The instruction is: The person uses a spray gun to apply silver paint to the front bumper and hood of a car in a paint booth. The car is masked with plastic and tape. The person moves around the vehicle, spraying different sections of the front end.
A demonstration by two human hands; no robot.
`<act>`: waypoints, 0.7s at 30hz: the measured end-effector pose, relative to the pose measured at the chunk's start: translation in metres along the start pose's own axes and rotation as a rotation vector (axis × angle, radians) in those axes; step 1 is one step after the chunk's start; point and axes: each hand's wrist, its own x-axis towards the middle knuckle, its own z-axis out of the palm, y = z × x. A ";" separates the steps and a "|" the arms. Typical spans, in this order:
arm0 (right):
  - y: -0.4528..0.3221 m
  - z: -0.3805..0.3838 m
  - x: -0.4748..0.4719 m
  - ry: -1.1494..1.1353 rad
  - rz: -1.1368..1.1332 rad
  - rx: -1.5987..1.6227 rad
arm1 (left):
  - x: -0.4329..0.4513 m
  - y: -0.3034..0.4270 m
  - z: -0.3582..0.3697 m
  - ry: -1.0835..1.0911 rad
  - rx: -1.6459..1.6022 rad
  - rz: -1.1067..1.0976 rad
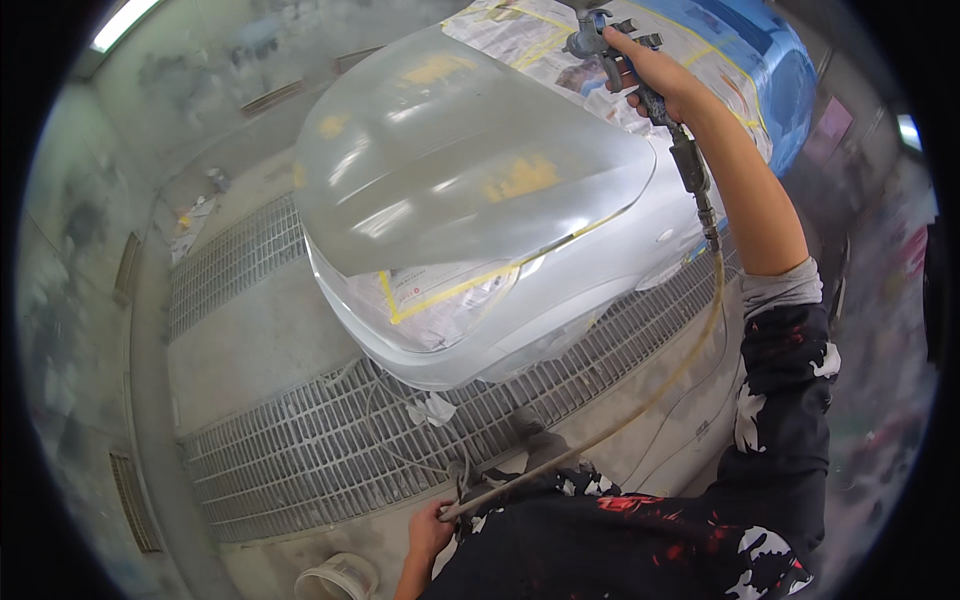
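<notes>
My right hand (667, 79) grips a spray gun (600, 45), raised over the car near the masked windshield area. An air hose (675, 364) runs from the gun's handle fitting down across my body. Low in the view, my left hand (431, 529) is closed around that hose. The car hood (442, 161) is dull grey-green with yellowish patches. A silver front fender (600, 262) and bumper (397, 367) border it. Printed paper and yellow tape cover the headlight (435, 300). The top of the gun is cut off by the frame edge.
Metal floor grating (300, 450) runs along and under the car. A white bucket (337, 577) stands at the bottom, left of my left hand. Crumpled white paper (431, 410) lies on the grating. Blue sheeting (787, 82) covers the car farther back. Paint-stained walls (82, 225) surround the space.
</notes>
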 end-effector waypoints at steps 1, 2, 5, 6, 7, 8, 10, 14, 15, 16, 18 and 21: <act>-0.006 0.002 0.008 -0.002 0.002 -0.016 | -0.002 0.001 -0.002 0.018 -0.016 0.005; -0.012 0.005 0.018 0.023 0.000 -0.007 | -0.003 0.004 -0.002 0.037 -0.030 0.007; -0.023 0.008 0.054 -0.023 -0.105 0.056 | -0.007 0.019 0.003 0.120 -0.099 -0.029; -0.029 0.010 0.071 -0.017 -0.081 0.050 | -0.009 0.026 0.004 0.139 -0.121 -0.078; -0.035 0.010 0.089 -0.028 -0.087 0.032 | -0.009 0.034 0.005 0.151 -0.137 -0.106; -0.040 0.011 0.105 -0.045 -0.098 0.031 | -0.011 0.043 0.005 0.150 -0.150 -0.163; -0.050 0.017 0.141 -0.076 -0.111 0.037 | -0.016 0.066 0.007 0.164 -0.211 -0.211; -0.063 0.045 0.203 -0.122 -0.171 0.090 | -0.013 0.114 0.017 0.264 -0.322 -0.185; -0.061 0.056 0.215 -0.145 -0.199 0.116 | -0.012 0.123 0.021 0.292 -0.327 -0.187; -0.064 0.070 0.228 -0.156 -0.203 0.114 | -0.014 0.131 0.024 0.300 -0.305 -0.223; -0.066 0.093 0.249 -0.222 -0.195 0.091 | -0.019 0.142 0.035 0.319 -0.258 -0.297; -0.075 0.126 0.273 -0.321 -0.183 0.050 | -0.018 0.142 0.050 0.433 -0.306 -0.175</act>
